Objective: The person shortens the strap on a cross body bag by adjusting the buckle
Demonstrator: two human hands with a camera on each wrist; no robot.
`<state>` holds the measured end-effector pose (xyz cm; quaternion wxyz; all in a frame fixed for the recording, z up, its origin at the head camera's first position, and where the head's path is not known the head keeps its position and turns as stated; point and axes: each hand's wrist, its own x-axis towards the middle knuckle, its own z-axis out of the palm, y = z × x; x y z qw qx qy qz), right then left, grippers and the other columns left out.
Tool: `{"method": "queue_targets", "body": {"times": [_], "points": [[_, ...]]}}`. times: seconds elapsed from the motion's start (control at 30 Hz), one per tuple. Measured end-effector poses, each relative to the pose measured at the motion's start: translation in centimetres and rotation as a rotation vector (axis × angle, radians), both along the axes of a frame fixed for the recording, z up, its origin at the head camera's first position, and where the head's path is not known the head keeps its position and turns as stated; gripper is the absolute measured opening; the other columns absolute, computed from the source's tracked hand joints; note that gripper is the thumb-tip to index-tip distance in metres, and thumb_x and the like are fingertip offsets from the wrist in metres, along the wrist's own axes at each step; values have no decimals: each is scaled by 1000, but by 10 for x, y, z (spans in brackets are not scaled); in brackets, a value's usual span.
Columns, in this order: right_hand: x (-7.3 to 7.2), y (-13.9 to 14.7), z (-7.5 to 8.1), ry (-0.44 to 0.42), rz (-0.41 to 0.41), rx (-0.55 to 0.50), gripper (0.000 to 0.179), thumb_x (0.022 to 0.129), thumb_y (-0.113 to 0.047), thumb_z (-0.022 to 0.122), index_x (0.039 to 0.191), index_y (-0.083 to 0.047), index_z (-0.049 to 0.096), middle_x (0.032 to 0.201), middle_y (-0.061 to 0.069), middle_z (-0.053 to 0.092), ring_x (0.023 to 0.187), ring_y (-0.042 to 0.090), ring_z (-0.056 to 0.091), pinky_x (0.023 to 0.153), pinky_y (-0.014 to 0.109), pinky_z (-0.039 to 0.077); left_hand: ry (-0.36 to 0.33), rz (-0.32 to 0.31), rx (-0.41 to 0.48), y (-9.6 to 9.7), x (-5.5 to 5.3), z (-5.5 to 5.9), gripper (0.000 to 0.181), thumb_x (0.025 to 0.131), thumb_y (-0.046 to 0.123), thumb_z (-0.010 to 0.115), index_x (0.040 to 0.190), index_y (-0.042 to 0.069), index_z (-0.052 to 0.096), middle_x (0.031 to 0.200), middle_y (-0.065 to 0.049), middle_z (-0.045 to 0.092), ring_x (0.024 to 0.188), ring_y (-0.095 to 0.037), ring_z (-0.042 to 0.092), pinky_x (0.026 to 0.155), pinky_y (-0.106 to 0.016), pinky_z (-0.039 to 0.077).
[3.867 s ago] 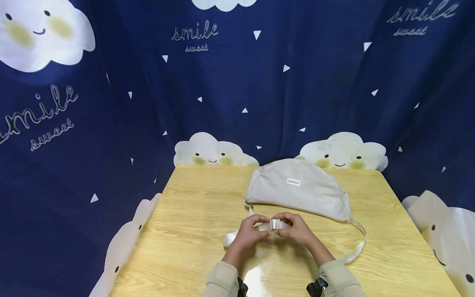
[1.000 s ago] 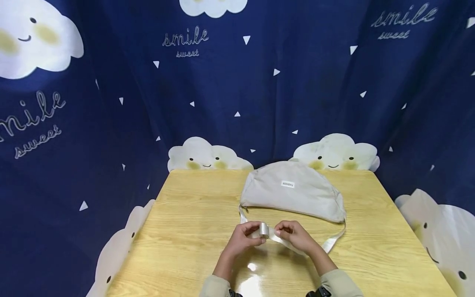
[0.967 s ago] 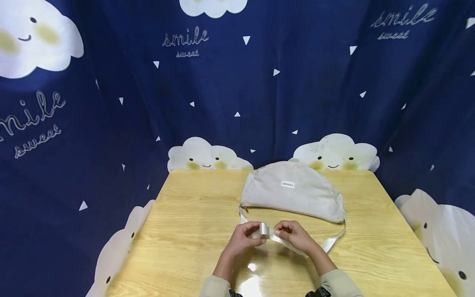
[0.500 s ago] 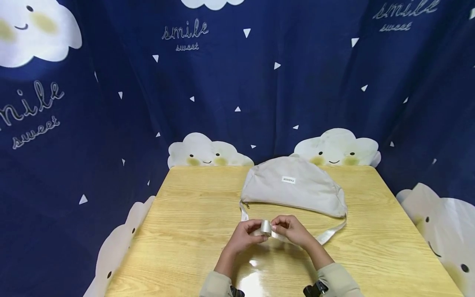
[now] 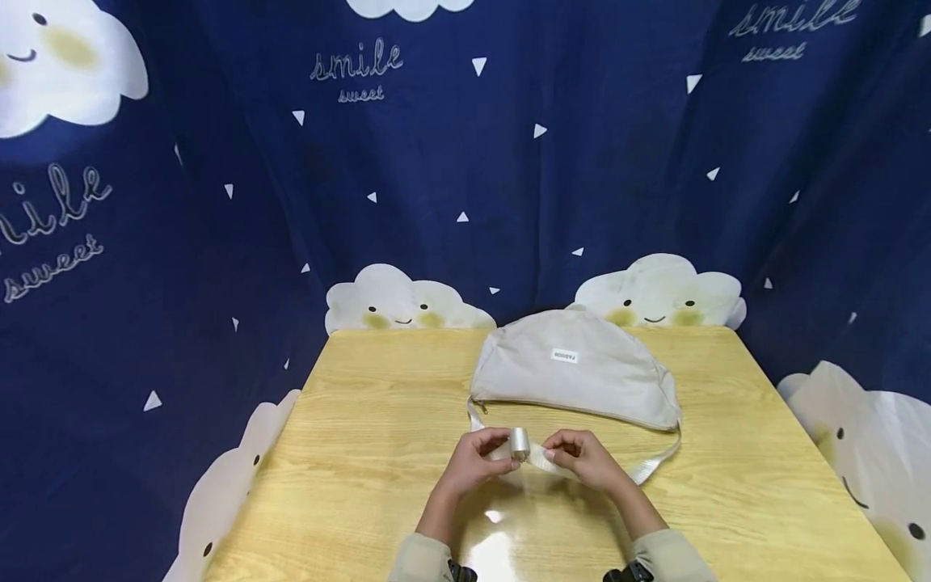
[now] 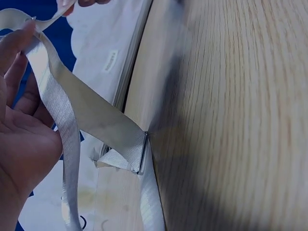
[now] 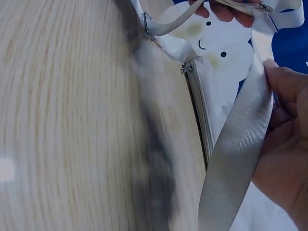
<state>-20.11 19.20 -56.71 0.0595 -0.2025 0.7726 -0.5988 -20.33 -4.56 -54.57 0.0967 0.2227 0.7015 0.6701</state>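
A pale beige bag lies on the wooden table, its zipper edge facing me. My left hand pinches the bag's strap between thumb and fingers, beside a slide buckle. The strap bulges up through the buckle in a small loop. My right hand pinches the same strap just right of that loop, thumb on top in the right wrist view. A metal ring holds a fold of strap lower down in the left wrist view.
The light wooden table carries the bag near its back edge. A navy curtain with smiling clouds hangs behind and at both sides. The strap's right stretch trails on the tabletop to the bag's right end.
Earlier, both hands held the buckle flat; now a strap loop stands up at it. Over the last half second my right hand has drawn slightly right, away from the loop, along the strap.
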Motion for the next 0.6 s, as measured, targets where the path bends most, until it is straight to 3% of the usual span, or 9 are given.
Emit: {"method": "queue_targets", "body": {"times": [0.03,0.2,0.47,0.6], "points": [[-1,0,-4,13,0,-8,11,89,-4,61,95,4,64,87,11,64,71,11,56,61,25,47,-6,-7,-2,0,2,4,38,75,-4,73,112,-5,63,103,-15,65,93,-31,60,80,-39,48],[-3,-4,-2,22,16,-29,10,90,-5,60,95,3,64,86,10,63,70,11,55,60,28,47,-27,-33,10,2,3,2,39,76,-3,73,113,-4,62,105,-13,65,92,-17,61,80,-36,48],[-9,-16,5,30,38,-29,11,90,-3,59,96,5,64,88,7,65,75,15,59,63,29,48,-29,-53,18,5,1,0,37,75,-7,72,110,-3,64,101,-7,67,94,-29,60,81,-41,48],[-10,-15,6,4,20,-22,10,89,2,58,96,7,64,89,10,65,76,15,60,65,27,49,-19,-47,25,8,0,-1,39,72,-11,72,110,-5,64,102,-9,67,93,-23,61,82,-46,47]]}}
